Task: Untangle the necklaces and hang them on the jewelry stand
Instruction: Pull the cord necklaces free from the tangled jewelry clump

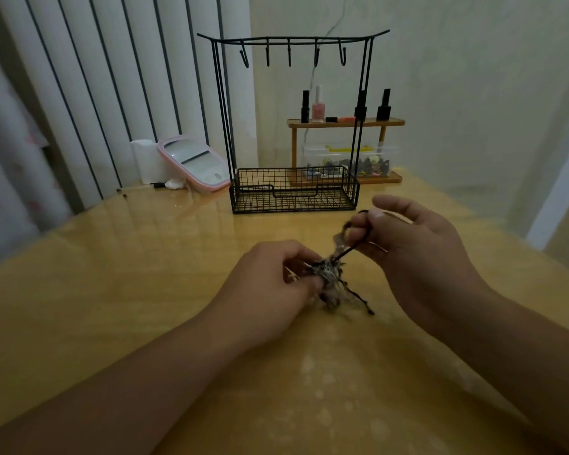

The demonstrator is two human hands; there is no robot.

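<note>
Tangled necklaces [330, 277]: one blurred clump, apparently lifted just above the counter [128, 290], near centre. Left hand [270, 290] pinches the knot. Right hand [414, 247], fingers curled, pinches a dark cord stretched up and right from it. Jewelry stand [293, 126]: far centre, hooks bare.

I see through one camera on the person's head. It looks forward and down, close over the table [119, 290]. Both arms come in from the bottom of the frame.
</note>
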